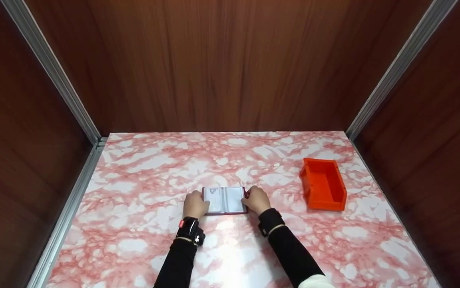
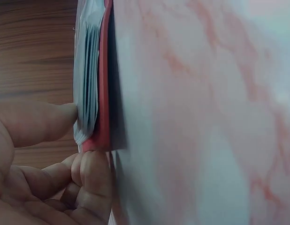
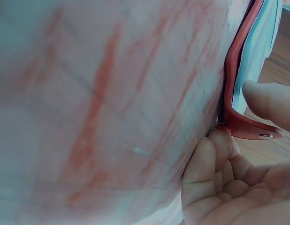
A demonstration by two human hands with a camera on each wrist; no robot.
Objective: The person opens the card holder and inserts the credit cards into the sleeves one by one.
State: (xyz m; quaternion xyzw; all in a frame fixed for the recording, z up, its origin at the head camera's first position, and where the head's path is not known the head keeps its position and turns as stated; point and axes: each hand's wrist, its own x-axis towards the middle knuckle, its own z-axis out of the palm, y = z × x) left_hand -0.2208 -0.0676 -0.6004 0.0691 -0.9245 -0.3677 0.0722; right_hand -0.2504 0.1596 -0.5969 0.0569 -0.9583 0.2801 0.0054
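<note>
An opened card holder [image 1: 224, 200] with a red cover and clear plastic sleeves lies on the table, a printed card or page showing in its left half. At its left edge, my left hand [image 1: 196, 205] holds it, thumb on the sleeves [image 2: 88, 79] and curled fingers against the end of the red cover [image 2: 103, 93]. My right hand [image 1: 257, 200] grips the right edge. In the right wrist view its thumb touches the sleeves, while the curled fingers sit at the cover's edge, below a red strap [image 3: 250, 129] with a metal snap. Some fingertips are hidden.
An orange plastic bin [image 1: 323, 186] stands on the right side of the red-and-white marbled table [image 1: 142, 244]. Brown wood-grain panels [image 1: 222, 68] rise at the back and both sides, with grey metal rails [image 1: 54, 56] along the corners.
</note>
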